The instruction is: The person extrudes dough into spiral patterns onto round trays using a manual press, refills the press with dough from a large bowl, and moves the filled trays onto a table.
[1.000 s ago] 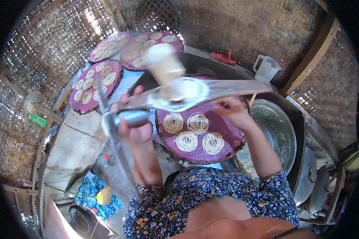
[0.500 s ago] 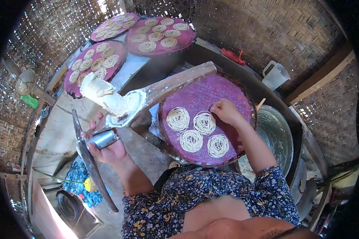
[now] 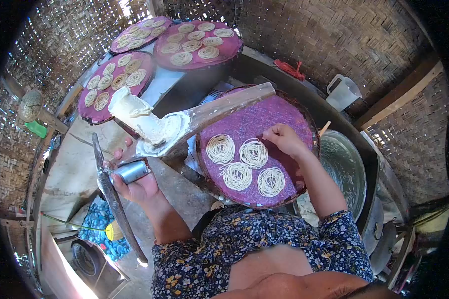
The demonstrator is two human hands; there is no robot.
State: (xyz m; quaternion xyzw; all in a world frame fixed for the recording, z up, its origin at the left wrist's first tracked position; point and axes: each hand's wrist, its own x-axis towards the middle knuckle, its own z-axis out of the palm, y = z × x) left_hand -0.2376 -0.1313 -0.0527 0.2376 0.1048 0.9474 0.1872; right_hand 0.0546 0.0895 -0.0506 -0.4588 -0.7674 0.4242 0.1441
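Observation:
My left hand [image 3: 143, 190], palm up, grips a metal cylinder [image 3: 130, 172] fixed to a long, rough wooden stick [image 3: 115, 209]. Just above its fingers is a wooden plank [image 3: 229, 104] with a thick mound of white dough [image 3: 139, 119] at its left end; what supports the plank is hidden. My right hand [image 3: 285, 139] hovers over a round tray lined with purple cloth [image 3: 264, 112], its fingertips pinched beside a coil of noodles [image 3: 253, 153]. Whatever the fingers hold is too small to see. Three more coils, including one nearest me [image 3: 271, 182], lie on the cloth.
Three round trays with noodle coils [image 3: 197, 40] stand at the back left. A large metal basin [image 3: 341, 164] sits right of my tray, with a clear plastic jug [image 3: 343, 93] behind it. A red bundle [image 3: 289, 70] lies on the ledge by the woven wall.
The plank with the dough has shifted slightly to the right in view. Both hands stay nearly where they were, and the noodle coils look the same.

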